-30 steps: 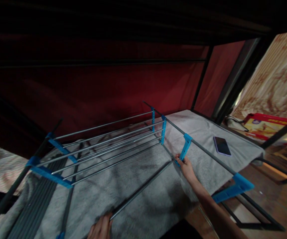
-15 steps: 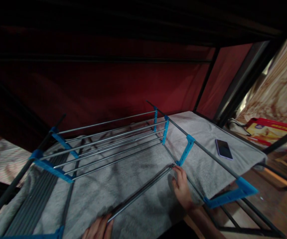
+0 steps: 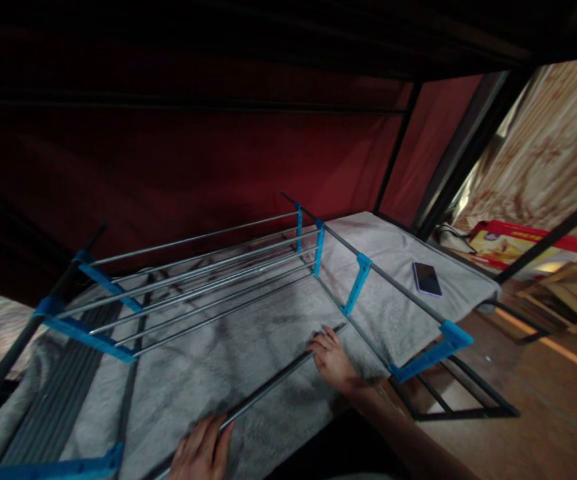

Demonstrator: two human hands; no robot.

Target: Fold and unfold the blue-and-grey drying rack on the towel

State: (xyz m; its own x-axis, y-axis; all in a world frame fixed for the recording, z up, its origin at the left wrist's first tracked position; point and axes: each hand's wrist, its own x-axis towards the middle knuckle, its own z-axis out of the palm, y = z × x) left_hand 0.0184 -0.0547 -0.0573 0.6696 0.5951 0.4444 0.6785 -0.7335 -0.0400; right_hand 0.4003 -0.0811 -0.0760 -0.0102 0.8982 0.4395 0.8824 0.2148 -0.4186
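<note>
Head view: rod [image 3: 268,389] under both hands' fingers [image 3: 318,345].

A home, a dim bedroom by the look: grey blanket [image 3: 248,373] spread over a low bed, red curtain [image 3: 193,173] behind, phone [image 3: 427,278] lying on the bedding, half-built drying rack [image 3: 208,280] on top, patterned drape [image 3: 543,173] at right.

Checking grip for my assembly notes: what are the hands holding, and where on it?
A loose grey metal rod: left hand at its near end, right hand close to its far end.
</note>
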